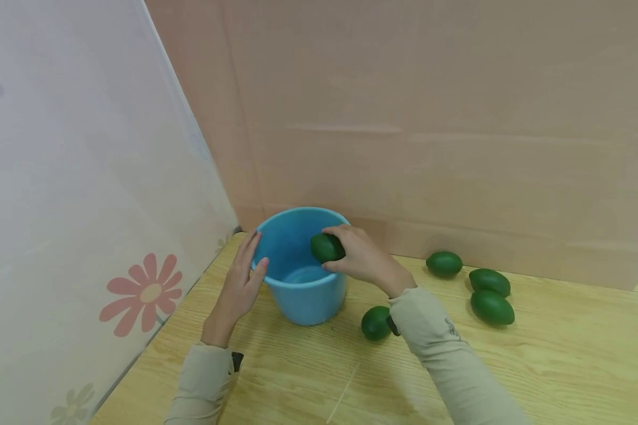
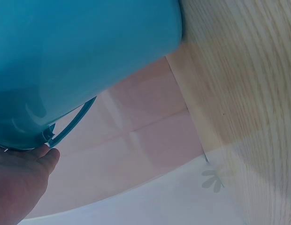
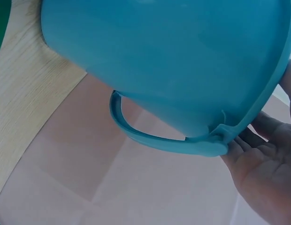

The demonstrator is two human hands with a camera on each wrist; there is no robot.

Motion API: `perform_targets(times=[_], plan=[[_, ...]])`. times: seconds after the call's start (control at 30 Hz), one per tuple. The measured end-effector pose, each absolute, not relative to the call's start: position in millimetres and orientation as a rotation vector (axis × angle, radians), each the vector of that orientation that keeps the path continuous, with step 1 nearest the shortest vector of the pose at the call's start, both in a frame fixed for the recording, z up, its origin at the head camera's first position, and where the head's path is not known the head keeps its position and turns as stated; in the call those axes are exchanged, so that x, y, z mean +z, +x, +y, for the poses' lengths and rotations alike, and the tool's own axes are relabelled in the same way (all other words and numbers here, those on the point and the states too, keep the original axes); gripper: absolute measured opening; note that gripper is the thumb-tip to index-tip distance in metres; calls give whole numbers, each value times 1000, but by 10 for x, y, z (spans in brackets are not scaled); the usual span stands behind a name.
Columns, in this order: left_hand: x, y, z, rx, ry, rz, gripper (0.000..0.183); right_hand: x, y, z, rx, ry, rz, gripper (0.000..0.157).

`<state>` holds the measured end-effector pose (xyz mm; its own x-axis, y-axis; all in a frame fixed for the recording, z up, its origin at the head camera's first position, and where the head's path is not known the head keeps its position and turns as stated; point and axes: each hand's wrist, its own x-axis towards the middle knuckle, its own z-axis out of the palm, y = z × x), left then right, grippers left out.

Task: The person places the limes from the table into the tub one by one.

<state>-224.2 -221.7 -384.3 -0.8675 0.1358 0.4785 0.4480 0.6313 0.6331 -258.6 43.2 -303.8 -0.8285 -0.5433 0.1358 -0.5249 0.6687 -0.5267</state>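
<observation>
In the head view a light-blue plastic bucket (image 1: 311, 304) stands upright on the wooden table. My right hand (image 1: 358, 254) pinches a dark green lime (image 1: 324, 248) between fingers and thumb, over the bucket's opening at its right rim. My left hand (image 1: 240, 283) rests on the left rim with fingers and thumb extended. The left wrist view shows the bucket wall (image 2: 89, 42), its handle (image 2: 75, 123) and part of my left hand (image 2: 23, 183). In the right wrist view my right hand (image 3: 265, 173) is beside the rim and hanging handle (image 3: 159, 143); the held lime is hidden there.
One lime (image 1: 376, 323) lies on the table (image 1: 298, 378) near my right wrist. Farther right are a lime (image 1: 444, 264) by the back wall and two touching limes (image 1: 490, 282). A brown panel (image 1: 404, 118) stands behind; a flower-printed sheet (image 1: 85, 177) borders the left.
</observation>
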Motion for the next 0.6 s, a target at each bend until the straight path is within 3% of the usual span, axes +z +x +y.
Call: perform_targets(times=[0.6], plan=[[-3852,-2251,-2223,-1084,-474,-2456,57,-2998,-2592,415,-828,-841,2813,68]])
